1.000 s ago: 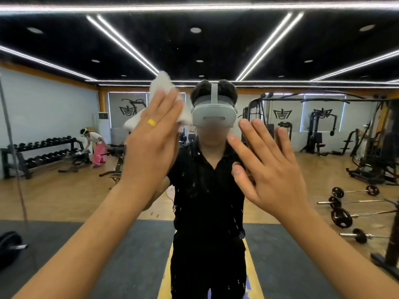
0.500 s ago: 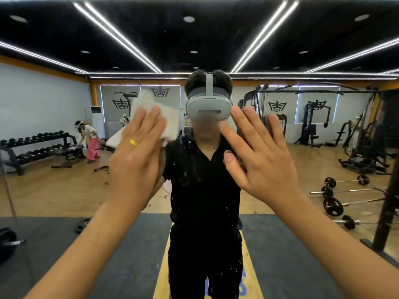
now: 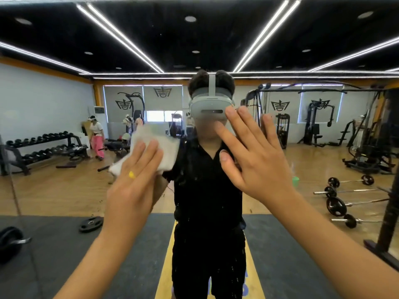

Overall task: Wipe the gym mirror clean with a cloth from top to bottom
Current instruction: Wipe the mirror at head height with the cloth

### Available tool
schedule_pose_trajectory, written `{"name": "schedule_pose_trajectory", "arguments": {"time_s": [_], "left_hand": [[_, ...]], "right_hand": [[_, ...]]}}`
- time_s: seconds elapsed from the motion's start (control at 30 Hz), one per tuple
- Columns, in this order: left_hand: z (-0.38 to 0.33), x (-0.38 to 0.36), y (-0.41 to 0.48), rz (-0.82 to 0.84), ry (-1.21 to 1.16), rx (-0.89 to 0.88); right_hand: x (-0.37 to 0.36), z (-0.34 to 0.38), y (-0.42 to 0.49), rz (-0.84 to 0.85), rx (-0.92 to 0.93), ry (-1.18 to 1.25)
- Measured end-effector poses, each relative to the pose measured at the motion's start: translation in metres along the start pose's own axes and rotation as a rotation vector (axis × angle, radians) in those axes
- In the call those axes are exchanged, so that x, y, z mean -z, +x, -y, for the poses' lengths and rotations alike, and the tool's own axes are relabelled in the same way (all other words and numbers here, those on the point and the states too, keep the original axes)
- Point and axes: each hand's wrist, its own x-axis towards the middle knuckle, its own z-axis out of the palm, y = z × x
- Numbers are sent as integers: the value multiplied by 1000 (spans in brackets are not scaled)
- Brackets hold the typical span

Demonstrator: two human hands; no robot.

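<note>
The gym mirror (image 3: 302,39) fills the whole view and reflects the gym and a person in black wearing a grey headset. My left hand (image 3: 133,186) presses a white cloth (image 3: 159,145) flat against the glass at about chest height of the reflection, fingers straight. A yellow mark sits on one finger. My right hand (image 3: 252,160) lies flat on the glass to the right of the cloth, fingers spread, holding nothing. Small white specks and droplets show on the glass over the black shirt (image 3: 207,190).
The mirror reflects a dumbbell rack (image 3: 43,147) at left, barbells and weight plates (image 3: 339,203) on the floor at right, cable machines at the back, and other people far off. A vertical mirror seam (image 3: 15,190) runs down the left side.
My left hand has slid the cloth down the glass from head height to chest height. My right hand stays flat on the mirror. The view has tilted slightly upward.
</note>
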Motion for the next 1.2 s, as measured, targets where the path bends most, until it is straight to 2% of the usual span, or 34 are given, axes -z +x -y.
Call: {"name": "schedule_pose_trajectory", "arguments": {"time_s": [0.17, 0.37, 0.5, 0.63, 0.83, 1.2], "left_hand": [[-8, -18, -3, -61, 4, 17], [-42, -26, 105, -75, -75, -18], [-53, -27, 150, -66, -1, 1], [-49, -27, 109, -50, 22, 22], [-40, -37, 15, -113, 75, 90], [-40, -39, 11, -121, 22, 77]], "right_hand": [[1, 1, -1, 9, 1, -3], [1, 0, -1, 28, -11, 6], [1, 0, -1, 12, -15, 22], [1, -2, -1, 19, -6, 32], [-2, -2, -2, 25, 8, 7], [1, -2, -1, 45, -5, 15]]}}
